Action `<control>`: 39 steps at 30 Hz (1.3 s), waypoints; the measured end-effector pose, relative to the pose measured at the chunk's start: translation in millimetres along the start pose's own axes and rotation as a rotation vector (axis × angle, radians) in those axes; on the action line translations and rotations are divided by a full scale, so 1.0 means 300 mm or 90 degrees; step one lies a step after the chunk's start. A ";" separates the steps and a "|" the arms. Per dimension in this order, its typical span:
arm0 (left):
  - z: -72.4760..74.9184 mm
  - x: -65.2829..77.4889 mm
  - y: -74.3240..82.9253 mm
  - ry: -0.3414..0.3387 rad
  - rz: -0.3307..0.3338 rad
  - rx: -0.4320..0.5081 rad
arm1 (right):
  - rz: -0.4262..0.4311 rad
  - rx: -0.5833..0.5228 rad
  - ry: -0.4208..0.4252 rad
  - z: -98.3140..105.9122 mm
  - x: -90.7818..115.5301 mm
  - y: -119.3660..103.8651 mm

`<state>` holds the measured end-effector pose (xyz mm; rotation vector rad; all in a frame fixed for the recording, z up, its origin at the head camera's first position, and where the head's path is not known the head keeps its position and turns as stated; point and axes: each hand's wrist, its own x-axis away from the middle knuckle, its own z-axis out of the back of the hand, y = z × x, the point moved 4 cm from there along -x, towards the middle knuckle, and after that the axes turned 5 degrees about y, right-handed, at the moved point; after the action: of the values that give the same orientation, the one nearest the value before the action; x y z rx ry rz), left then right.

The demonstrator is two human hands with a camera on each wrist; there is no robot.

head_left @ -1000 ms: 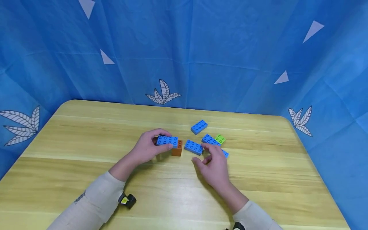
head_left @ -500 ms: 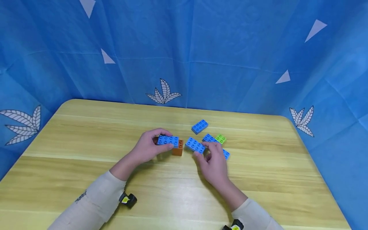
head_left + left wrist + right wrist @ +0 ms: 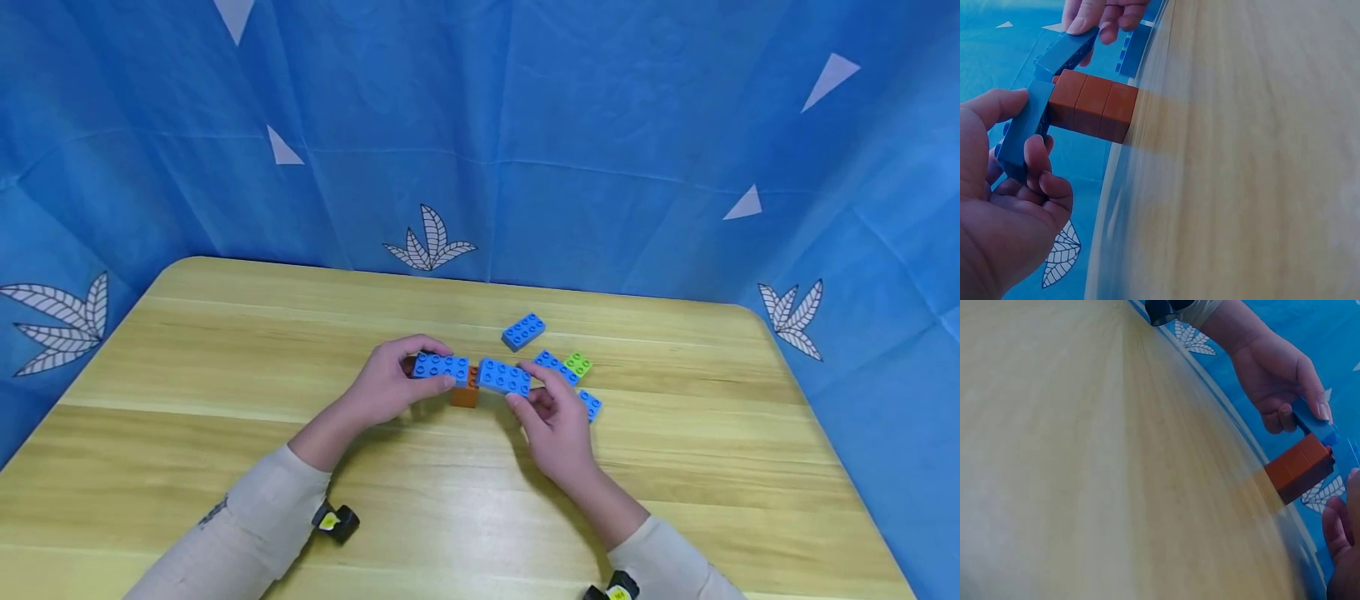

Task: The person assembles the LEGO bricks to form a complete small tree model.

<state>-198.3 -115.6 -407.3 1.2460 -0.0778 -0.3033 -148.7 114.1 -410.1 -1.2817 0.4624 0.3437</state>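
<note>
My left hand [image 3: 386,383] grips a blue toy building brick [image 3: 441,367] between thumb and fingers. That brick sits on top of a stack of three brown-orange bricks [image 3: 1092,105], covering part of its top and jutting out to the left. In the head view, a strip of brown studs shows at its right. A second blue brick [image 3: 503,377] is pinched at its right end by my right hand [image 3: 558,425]. It hangs above the table just right of the stack's top, studs up. Whether it touches the stack, I cannot tell.
Behind the right hand lie a blue brick [image 3: 556,367], a small green brick [image 3: 578,364] and another blue brick [image 3: 590,404] partly hidden by the hand. Farther back is one more blue brick [image 3: 523,332]. All rest on the wooden table [image 3: 262,333], with a blue curtain [image 3: 600,108] behind.
My right hand has taken hold of the blue brick from the table, lifted it, turned it slightly and brought it left beside the stack's top. The left hand stays in place.
</note>
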 end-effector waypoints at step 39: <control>-0.014 -0.010 0.008 -0.001 -0.005 -0.009 | -0.124 -0.005 -0.097 -0.049 -0.083 -0.040</control>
<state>-199.8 -110.3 -406.0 1.2316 -0.0713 -0.3116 -166.3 96.9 -390.5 -1.2853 0.2049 0.2760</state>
